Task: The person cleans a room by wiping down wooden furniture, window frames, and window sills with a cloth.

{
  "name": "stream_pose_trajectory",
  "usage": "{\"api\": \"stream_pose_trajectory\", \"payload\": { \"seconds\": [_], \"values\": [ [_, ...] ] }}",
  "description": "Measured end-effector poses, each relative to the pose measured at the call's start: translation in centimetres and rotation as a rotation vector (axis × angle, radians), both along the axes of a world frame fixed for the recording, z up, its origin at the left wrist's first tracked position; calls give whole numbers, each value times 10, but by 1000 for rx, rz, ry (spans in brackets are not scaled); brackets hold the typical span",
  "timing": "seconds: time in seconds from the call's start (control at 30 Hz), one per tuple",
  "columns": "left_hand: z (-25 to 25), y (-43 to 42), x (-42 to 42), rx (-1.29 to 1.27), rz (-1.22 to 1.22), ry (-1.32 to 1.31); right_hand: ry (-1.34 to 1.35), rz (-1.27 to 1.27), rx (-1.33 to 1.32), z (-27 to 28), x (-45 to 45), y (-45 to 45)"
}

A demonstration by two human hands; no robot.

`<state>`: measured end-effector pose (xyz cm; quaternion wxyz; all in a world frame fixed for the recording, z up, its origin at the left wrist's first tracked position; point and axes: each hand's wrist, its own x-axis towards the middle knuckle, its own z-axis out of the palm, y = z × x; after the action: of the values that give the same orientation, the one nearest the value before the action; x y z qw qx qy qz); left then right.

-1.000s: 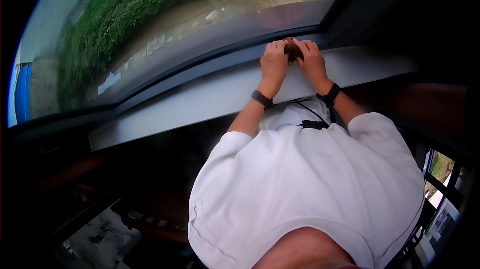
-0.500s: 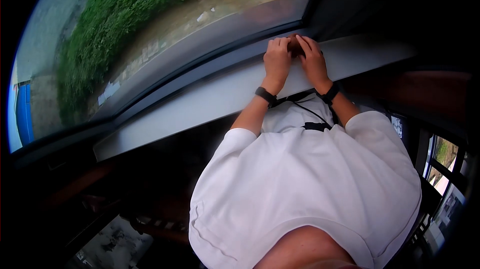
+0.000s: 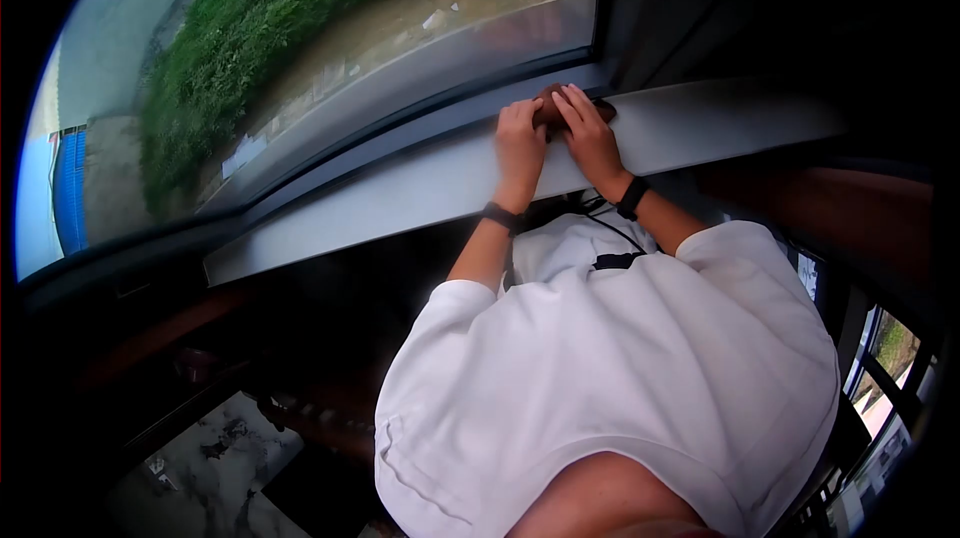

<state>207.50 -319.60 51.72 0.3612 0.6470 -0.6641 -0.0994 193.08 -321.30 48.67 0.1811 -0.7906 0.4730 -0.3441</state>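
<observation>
A small reddish-brown object (image 3: 548,108), whose kind I cannot make out, sits between my hands over the pale window sill (image 3: 400,185). My left hand (image 3: 521,141) grips its near left side, with the fingers curled and partly out of sight. Across its top lie the fingers of my right hand (image 3: 592,134), close to those of the left. A dark end of the object shows beyond the right fingers. How far it rests on the sill is hidden. Both wrists wear black bands.
Along the sill runs the dark window frame (image 3: 415,115), with glass showing bushes and ground outside. A dark cord (image 3: 620,229) hangs near my waist. Below left is a marbled surface (image 3: 215,463); a reddish-brown ledge (image 3: 830,200) lies to the right.
Both hands and the brown object appear shifted left in view, as the camera view has moved too. The right fingers now lie flatter over the object, and more of it shows.
</observation>
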Motion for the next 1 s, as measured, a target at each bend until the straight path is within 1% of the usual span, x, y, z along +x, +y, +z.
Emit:
{"api": "stream_pose_trajectory", "payload": {
  "seconds": [0.13,0.17,0.27,0.33,0.43,0.47,0.57,0.67,0.73,0.8,0.83,1.0],
  "values": [
    [0,0,-4,18,-18,1,-3,2,28,4,-10,2],
    [-3,-1,-9,41,-28,28,3,-5,28,3,-17,2],
    [-8,-4,-28,80,-77,116,-42,0,143,3,-45,2],
    [3,-4,-40,65,-136,181,-77,-39,105,19,-61,4],
    [33,-17,-58,-145,-183,218,-195,-105,-26,48,-75,-2],
    [46,-23,-64,-201,-194,279,-236,-117,-87,62,-80,-7],
    [92,-45,-80,-455,-255,281,-335,-160,-284,111,-89,-22],
    [129,-58,-92,-568,-265,290,-381,-157,-410,140,-98,-43],
    [132,-65,-94,-650,-265,234,-378,-151,-464,148,-101,-53],
    [126,-68,-94,-727,-261,132,-371,-185,-486,139,-101,-53],
    [121,-67,-94,-701,-269,123,-367,-203,-498,131,-100,-52],
    [73,-60,-88,-574,-315,85,-376,-246,-323,75,-96,-42]
  ]
}}
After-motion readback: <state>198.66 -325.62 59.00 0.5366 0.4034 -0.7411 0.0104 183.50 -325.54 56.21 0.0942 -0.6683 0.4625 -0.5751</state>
